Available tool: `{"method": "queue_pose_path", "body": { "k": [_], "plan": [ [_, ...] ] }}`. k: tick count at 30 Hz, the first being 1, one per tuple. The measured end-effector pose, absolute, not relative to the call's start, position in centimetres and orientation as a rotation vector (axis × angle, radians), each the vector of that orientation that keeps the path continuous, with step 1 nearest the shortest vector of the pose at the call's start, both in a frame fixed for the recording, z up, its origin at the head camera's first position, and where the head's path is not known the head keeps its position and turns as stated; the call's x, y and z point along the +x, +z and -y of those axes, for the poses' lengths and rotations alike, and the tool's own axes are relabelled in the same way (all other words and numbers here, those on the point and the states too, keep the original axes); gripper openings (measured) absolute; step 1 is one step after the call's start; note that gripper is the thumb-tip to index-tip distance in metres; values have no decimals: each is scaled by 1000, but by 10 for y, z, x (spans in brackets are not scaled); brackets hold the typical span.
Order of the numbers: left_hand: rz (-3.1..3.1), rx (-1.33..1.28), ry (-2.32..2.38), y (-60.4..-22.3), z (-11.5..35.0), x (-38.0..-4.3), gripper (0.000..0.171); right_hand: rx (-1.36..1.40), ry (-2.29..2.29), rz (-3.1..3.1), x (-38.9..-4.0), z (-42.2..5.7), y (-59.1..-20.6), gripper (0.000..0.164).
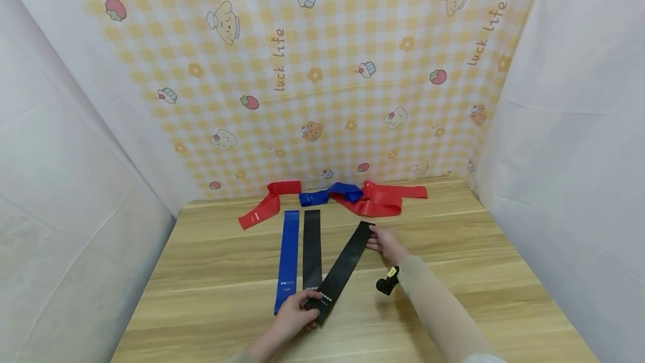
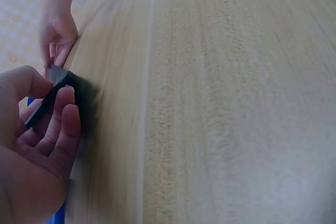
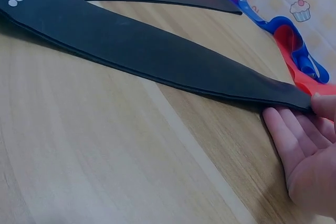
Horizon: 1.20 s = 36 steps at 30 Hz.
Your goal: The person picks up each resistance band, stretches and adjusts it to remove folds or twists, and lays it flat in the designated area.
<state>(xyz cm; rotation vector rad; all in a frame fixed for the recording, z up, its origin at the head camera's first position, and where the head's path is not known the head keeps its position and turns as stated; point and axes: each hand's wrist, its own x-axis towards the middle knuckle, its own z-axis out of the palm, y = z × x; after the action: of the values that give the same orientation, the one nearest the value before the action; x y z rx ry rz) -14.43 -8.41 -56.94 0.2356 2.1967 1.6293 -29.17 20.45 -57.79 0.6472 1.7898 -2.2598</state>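
A black resistance band (image 1: 347,262) stretches slantwise between both hands. Its near end is pinched by my left hand (image 1: 292,313), thumb on top and fingers beneath, beside the printed dots. At the far end my right hand (image 1: 387,244) pinches the band, with the thumb (image 3: 323,106) above and the fingers below in the right wrist view. To its left a second black band (image 1: 312,245) lies flat and straight, its lower end overlapped by the held one. Left of that lies a straight blue band (image 1: 288,256) marked "Light".
Along the back lie a twisted red band (image 1: 272,200), a folded blue band (image 1: 314,199) and a looped red band (image 1: 388,206), the last two overlapping. The wooden table (image 1: 211,273) meets a checked cloth (image 1: 322,144) behind and white sheets (image 1: 564,144) at the sides.
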Motion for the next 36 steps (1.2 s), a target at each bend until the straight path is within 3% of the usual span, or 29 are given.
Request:
{"method": "queue_pose_path", "body": {
  "k": [11, 19, 27, 32, 36],
  "plan": [
    [-2193, 223, 1627, -572, 86, -141, 29, 627, -2228, -1797, -296, -204, -572, 46],
    [-2186, 246, 1658, -565, 86, -139, 28, 504, -2204, -1782, -308, -201, -555, 19],
    [-2227, 285, 1635, -559, 83, -141, 13, 442, -2104, -1910, -324, -198, -537, 30],
    [-2258, 310, 1626, -561, 84, -141, 14, 408, -2039, -1964, -331, -195, -527, 15],
    [-2251, 322, 1615, -561, 84, -141, 15, 353, -2036, -1940, -335, -193, -522, 27]
  ]
}}
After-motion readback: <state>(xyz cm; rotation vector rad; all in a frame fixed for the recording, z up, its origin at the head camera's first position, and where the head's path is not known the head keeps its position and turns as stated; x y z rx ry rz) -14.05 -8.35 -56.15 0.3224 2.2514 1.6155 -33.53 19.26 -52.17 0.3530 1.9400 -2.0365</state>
